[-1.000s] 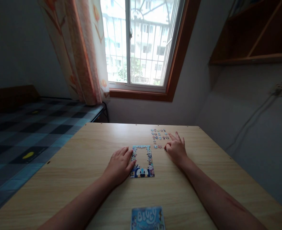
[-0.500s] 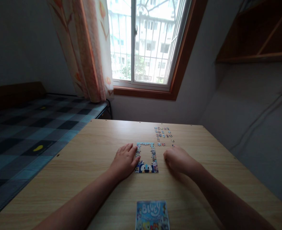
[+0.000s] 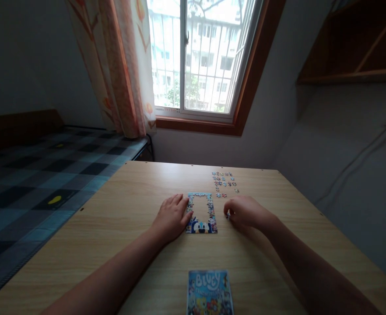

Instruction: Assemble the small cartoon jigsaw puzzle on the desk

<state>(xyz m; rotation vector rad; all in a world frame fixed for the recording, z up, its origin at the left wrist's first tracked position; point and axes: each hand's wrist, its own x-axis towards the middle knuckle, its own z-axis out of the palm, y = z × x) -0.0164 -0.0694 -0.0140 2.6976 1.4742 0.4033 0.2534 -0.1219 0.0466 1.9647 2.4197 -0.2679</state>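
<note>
A partly assembled jigsaw puzzle lies on the wooden table, its frame joined around a bare middle, with a blue dog's face along the near side. My left hand rests flat with fingers stretched out, its fingertips on the puzzle's left edge. To the right of the puzzle, my right hand is closed in a pinch, low over the tabletop. A small dark puzzle piece shows at its fingertips. Loose puzzle pieces lie in rough rows beyond that hand.
A blue box with "Bluey" lettering lies at the table's near side. The wooden table reaches toward the window wall. A bed with a checked cover stands left, and a wooden shelf hangs at upper right.
My right hand's fingers have shifted, so a puzzle piece now shows at their tips. The view has tilted slightly. My left hand stays at the puzzle's edge.
</note>
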